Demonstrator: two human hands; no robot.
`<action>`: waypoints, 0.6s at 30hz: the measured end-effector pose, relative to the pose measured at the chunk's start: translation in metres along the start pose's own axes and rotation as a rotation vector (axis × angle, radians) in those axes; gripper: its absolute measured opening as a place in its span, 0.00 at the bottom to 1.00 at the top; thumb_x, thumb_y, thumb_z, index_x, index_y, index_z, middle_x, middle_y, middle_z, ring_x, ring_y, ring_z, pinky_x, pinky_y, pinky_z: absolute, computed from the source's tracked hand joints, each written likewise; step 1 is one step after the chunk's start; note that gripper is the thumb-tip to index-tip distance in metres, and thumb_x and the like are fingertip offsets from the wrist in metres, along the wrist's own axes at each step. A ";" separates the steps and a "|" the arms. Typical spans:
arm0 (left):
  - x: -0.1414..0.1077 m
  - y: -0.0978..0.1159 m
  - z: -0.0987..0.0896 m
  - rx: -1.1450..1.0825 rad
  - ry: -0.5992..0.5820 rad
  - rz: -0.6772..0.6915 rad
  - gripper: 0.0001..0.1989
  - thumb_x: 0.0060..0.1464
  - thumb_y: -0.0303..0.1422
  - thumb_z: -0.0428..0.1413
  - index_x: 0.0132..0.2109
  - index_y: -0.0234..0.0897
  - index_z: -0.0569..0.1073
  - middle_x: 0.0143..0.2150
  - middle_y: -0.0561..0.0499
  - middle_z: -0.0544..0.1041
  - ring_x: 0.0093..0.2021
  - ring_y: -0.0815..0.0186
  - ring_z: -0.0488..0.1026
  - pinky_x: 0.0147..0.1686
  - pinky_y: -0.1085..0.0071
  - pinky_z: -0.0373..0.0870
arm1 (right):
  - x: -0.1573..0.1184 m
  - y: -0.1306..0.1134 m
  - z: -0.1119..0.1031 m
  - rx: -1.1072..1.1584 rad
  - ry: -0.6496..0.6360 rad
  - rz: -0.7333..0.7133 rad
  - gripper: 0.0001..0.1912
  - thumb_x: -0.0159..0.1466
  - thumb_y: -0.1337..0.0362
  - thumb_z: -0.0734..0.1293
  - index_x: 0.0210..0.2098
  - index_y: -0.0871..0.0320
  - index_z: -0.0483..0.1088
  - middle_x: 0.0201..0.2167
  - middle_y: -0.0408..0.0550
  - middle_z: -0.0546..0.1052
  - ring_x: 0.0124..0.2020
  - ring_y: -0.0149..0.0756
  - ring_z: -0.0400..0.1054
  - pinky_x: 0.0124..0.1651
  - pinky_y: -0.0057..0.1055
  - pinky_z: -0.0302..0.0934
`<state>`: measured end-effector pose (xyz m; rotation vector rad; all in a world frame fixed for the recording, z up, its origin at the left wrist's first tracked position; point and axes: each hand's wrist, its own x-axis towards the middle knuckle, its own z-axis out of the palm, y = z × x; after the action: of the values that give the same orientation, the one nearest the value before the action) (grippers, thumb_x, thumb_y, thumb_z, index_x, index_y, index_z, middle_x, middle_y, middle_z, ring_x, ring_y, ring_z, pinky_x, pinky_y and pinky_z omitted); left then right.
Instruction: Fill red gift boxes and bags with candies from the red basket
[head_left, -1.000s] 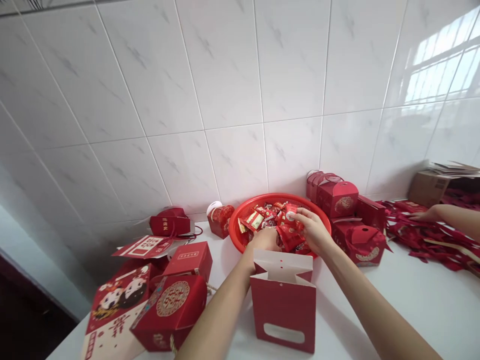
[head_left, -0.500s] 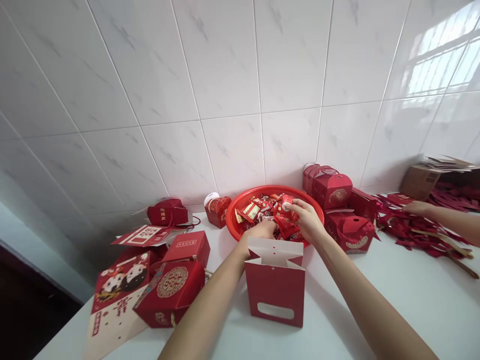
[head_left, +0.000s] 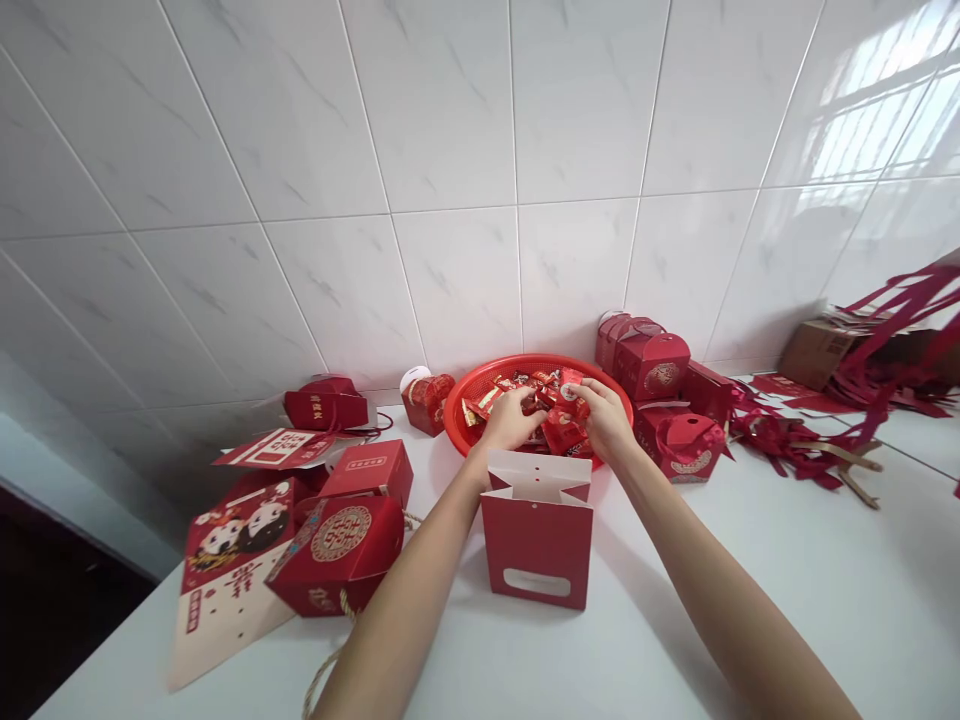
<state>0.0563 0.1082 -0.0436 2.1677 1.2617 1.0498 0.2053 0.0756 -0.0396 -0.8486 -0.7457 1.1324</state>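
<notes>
Running diagonally at the left, the counter's [head_left: 480, 660] side edge lies beyond the patterned boxes [head_left: 337, 560]; white surface shows between the forearms and right of the right one. Near the back edge, the red basket [head_left: 452, 425] of wrapped sweets [head_left: 486, 402] sits under both hands, the open paper box [head_left: 536, 550] upright just in front. The right hand [head_left: 609, 425] pinches a packet [head_left: 570, 385]; the left hand's [head_left: 510, 420] fingers curl over the sweets, whether gripping one I cannot tell. The packet is shiny red with a pale round mark.
</notes>
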 end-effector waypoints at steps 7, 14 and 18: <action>0.000 0.000 -0.001 -0.130 0.102 -0.009 0.24 0.50 0.20 0.58 0.54 0.37 0.74 0.54 0.45 0.78 0.54 0.57 0.75 0.54 0.61 0.72 | -0.001 -0.001 -0.001 -0.054 -0.056 0.016 0.16 0.38 0.60 0.76 0.24 0.56 0.69 0.24 0.40 0.73 0.27 0.32 0.66 0.25 0.27 0.62; -0.001 0.003 -0.003 0.112 0.111 -0.136 0.23 0.50 0.17 0.56 0.53 0.35 0.75 0.54 0.42 0.78 0.55 0.55 0.74 0.57 0.61 0.69 | -0.003 -0.002 0.000 -0.084 -0.037 0.018 0.16 0.37 0.60 0.76 0.25 0.56 0.70 0.25 0.41 0.73 0.29 0.32 0.66 0.26 0.26 0.62; -0.003 -0.001 -0.003 0.241 0.021 -0.217 0.14 0.47 0.20 0.58 0.42 0.32 0.80 0.46 0.39 0.80 0.52 0.51 0.75 0.53 0.60 0.69 | -0.003 -0.001 0.000 -0.090 -0.036 -0.013 0.16 0.38 0.58 0.75 0.25 0.55 0.69 0.25 0.40 0.72 0.29 0.33 0.67 0.28 0.28 0.64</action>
<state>0.0525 0.1057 -0.0438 2.1308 1.6656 0.8719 0.2056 0.0728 -0.0388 -0.8996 -0.8362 1.1117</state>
